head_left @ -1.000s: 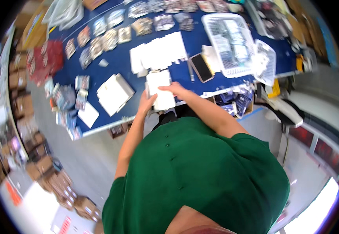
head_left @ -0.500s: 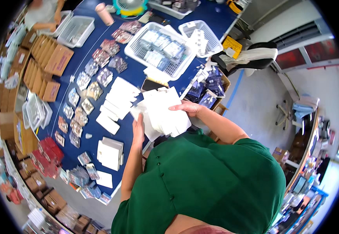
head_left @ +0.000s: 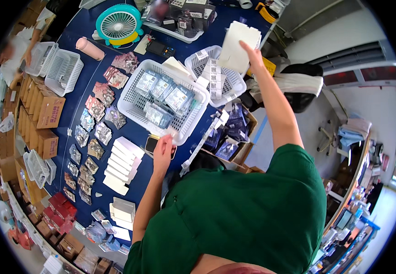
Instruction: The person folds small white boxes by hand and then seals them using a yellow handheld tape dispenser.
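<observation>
Head view shows my right hand (head_left: 251,51) pinching white flat boxes (head_left: 239,45) above the small basket (head_left: 234,86), lifted clear. My left hand (head_left: 162,153) grips the big white basket (head_left: 129,102) rim, probably to steady it.

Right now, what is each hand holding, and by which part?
The right hand holds a stack of flat white boxes by its right edge, raised over the small basket. The left hand grips the large white basket by its near rim.

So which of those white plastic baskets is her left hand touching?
The big rectangular basket in the middle, filled with clear packets. The left hand rests at its near rim. The smaller basket sits under the right hand; two baskets stand far left.
</observation>
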{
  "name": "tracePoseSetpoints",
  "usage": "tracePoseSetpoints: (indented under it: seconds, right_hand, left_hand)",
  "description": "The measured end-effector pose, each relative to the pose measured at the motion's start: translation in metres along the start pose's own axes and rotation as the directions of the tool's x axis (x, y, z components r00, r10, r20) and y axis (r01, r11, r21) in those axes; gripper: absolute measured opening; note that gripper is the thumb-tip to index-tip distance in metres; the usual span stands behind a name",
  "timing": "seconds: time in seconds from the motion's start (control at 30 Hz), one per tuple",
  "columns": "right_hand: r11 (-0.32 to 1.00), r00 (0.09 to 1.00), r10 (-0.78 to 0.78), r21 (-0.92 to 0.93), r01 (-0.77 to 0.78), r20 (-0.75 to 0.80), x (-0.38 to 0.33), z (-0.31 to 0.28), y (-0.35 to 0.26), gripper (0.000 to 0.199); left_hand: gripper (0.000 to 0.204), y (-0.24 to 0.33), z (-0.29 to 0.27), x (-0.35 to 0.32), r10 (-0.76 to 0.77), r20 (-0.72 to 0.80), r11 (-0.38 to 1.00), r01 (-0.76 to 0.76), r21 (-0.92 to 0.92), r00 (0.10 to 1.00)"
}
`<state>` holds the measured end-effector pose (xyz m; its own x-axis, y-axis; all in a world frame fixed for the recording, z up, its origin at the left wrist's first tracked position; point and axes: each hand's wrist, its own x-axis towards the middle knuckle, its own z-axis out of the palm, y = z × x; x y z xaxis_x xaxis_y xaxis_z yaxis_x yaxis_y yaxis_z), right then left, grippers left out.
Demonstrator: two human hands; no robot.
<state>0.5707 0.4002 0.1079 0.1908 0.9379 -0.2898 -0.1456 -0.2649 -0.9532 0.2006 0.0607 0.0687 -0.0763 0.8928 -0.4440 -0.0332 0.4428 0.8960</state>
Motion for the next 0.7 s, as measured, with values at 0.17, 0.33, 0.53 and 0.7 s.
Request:
tracePoseSetpoints:
  seconds: [0.17, 0.33, 0.53, 0.7]
  right_hand:
    - [0.579, 0.955, -0.128, -0.802, -0.147, -0.267, 0.192, -0.047, 0.047, 0.080]
    - [0.839, 0.983, 0.182, -0.518, -0.165, -0.018, 0.245, -0.056, 0.110, 0.083]
    - [0.549, 0.925, 0.284, -0.749, -0.372, -0.252, 0.274, -0.054, 0.111, 0.094]
    - [0.190, 0.858, -0.483, -0.978, -0.090, -0.173, 0.247, 0.004, 0.084, 0.083]
  left_hand:
    - [0.029, -0.066, -0.047, -0.038, -0.146, -0.215, 0.989, 0.147, -0.015, 0.966]
    - [0.025, -0.082, -0.091, -0.084, -0.284, -0.430, 0.954, 0.295, -0.043, 0.857]
    - [0.024, -0.110, -0.119, -0.129, -0.328, -0.660, 0.933, 0.340, -0.117, 0.675]
    - [0.023, -0.132, -0.167, -0.149, -0.038, -0.928, 0.916, 0.384, 0.116, 0.372]
